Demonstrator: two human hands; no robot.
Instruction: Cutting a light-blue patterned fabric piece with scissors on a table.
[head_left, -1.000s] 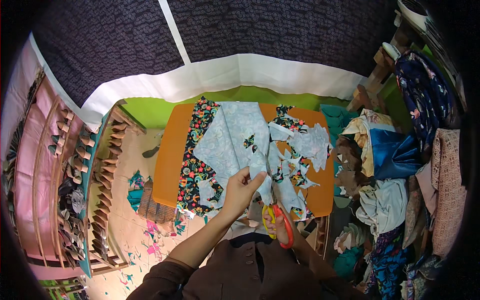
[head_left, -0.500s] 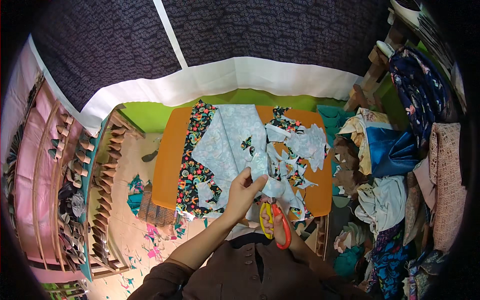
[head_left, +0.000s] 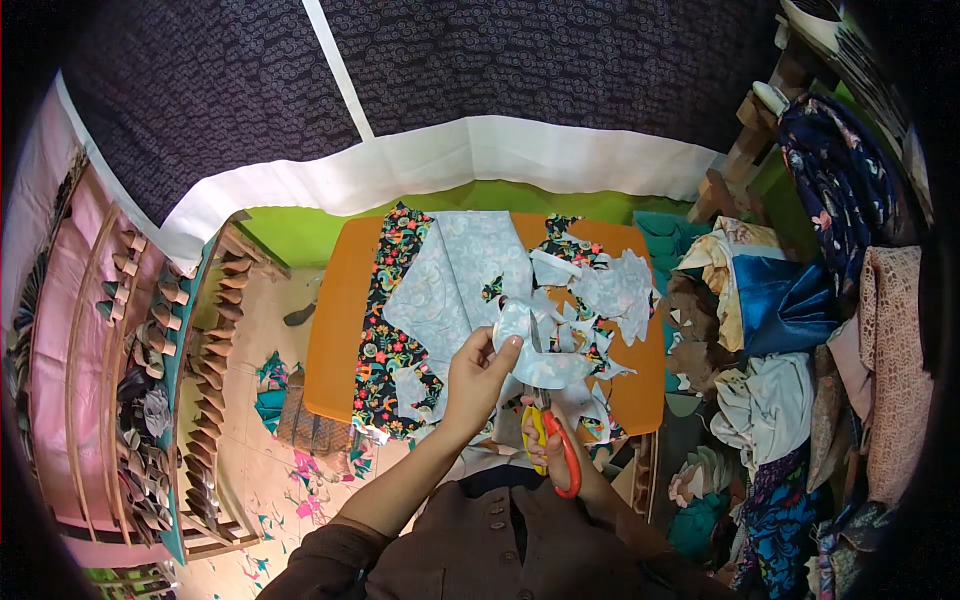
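Note:
Between the thumb and fingers of my left hand (head_left: 478,378) is a small curved fabric piece (head_left: 512,325), its pale blue-white side showing. My right hand (head_left: 543,440) grips scissors (head_left: 562,445) with one red and one yellow handle. Their blades are mostly hidden behind the pale fabric below my left fingers. On the orange table (head_left: 334,340) lies a large folded cloth (head_left: 460,270), pale on its upper face, with a black floral printed side (head_left: 378,345) along the left. Ragged fabric offcuts (head_left: 615,290) are strewn to the right of it.
Racks of shoe-shaped pieces (head_left: 210,380) stand on the left. Cloth bundles, including a shiny blue one (head_left: 785,300) and a white one (head_left: 765,400), are piled at the right. Coloured scraps (head_left: 305,490) litter the floor. A dark patterned curtain (head_left: 540,70) hangs beyond the table.
My left hand has turned slightly, and the held piece now curves outward to the right above the scissors. My right hand and the scissors stay nearly in place.

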